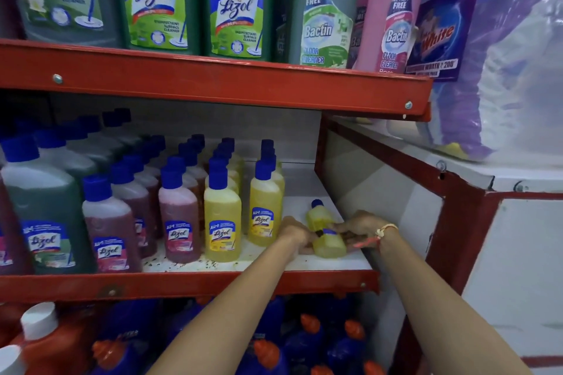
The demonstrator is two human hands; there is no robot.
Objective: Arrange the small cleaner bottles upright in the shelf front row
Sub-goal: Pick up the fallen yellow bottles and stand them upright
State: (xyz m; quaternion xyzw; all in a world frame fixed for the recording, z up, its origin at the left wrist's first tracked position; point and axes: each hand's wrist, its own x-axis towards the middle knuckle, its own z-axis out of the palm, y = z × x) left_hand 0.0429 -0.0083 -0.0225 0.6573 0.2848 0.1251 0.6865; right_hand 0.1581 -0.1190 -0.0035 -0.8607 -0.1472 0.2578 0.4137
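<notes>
A small yellow cleaner bottle (324, 228) with a blue cap lies on its side on the white middle shelf (307, 186), cap pointing to the back. My left hand (294, 233) grips its left side and my right hand (362, 230) grips its right side near the label. To the left, two yellow bottles (222, 222) (263, 216) stand upright in the front row, with more yellow ones behind them. Red-pink small bottles (178, 225) stand further left.
The red shelf lip (182, 285) runs along the front. A red-framed white side panel (380, 189) closes the shelf on the right. Large green bottles (45, 216) stand at far left. Big Lizol bottles (155, 0) fill the shelf above, blue and red bottles (304, 341) the one below.
</notes>
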